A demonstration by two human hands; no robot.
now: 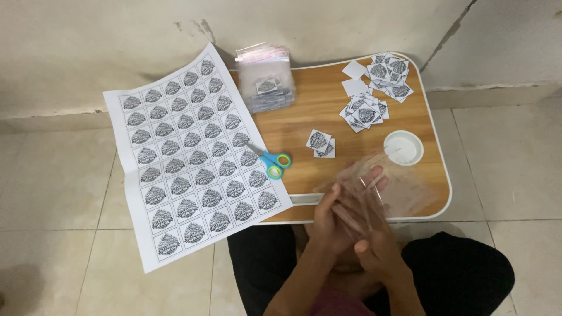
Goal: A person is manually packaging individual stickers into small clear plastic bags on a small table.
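Both hands, the left hand (329, 217) and right hand (374, 234), press flat around clear plastic bags (374, 187); rubbing gently should part them.

Both hands, left hand (329, 217) and right hand (374, 240), pressed a clear plastic bag (391, 182) between their palms over the wooden lap table (316, 105), beside blue-handled scissors (270, 161), a printed label sheet (187, 155) and cut labels (367, 111).

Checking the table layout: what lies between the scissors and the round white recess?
Head view: two cut-out labels on bare wood lie between the scissors and the white recess.
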